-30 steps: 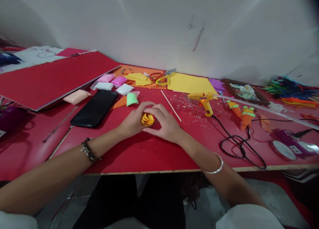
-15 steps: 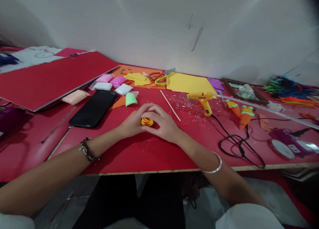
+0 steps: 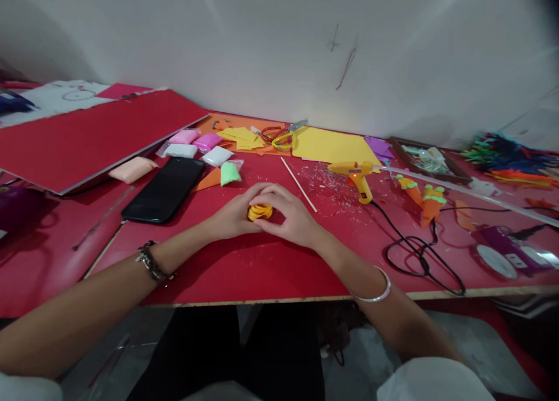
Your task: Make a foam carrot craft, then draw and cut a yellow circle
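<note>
Between my two hands is a small rolled yellow flower [image 3: 261, 212], its layers curled in a spiral like a rosette. My left hand [image 3: 233, 217] curves around its left side, with the fingers partly hidden behind it. From the right, my right hand [image 3: 292, 217] wraps over the top and front, thumb and fingers touching the roll. Both hands are just above the red table [image 3: 262, 273]. Close by on the left lies a black phone [image 3: 165, 190], and beyond the hands a thin white stick [image 3: 299, 184].
A yellow glue gun [image 3: 356, 174] with a lit orange light and black cord [image 3: 406, 241] lies to the right, near orange carrot-like pieces [image 3: 432, 206]. Clay packets [image 3: 217, 156], scissors [image 3: 279, 136] and yellow sheets [image 3: 332, 146] sit behind. A red board [image 3: 100, 133] is at left.
The yellow roll has been turned and shows more of its spiral layers. My right fingers have shifted slightly around it; both hands stay in nearly the same place.
</note>
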Demonstrator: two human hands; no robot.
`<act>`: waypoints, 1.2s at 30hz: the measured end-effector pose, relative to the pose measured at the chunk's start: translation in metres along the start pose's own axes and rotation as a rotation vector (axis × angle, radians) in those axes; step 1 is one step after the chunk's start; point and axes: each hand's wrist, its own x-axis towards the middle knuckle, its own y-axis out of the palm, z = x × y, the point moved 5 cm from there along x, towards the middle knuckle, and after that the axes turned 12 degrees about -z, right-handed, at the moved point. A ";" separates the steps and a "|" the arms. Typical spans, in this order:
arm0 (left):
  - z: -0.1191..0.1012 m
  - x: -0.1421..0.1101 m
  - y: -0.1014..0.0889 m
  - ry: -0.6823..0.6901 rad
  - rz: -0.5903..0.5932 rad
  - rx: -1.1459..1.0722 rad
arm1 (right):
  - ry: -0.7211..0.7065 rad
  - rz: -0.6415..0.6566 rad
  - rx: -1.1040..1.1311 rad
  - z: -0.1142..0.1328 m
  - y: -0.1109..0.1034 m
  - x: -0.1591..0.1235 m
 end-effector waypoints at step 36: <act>0.009 -0.002 0.003 -0.007 0.003 0.064 | 0.091 0.039 -0.049 -0.009 0.006 -0.002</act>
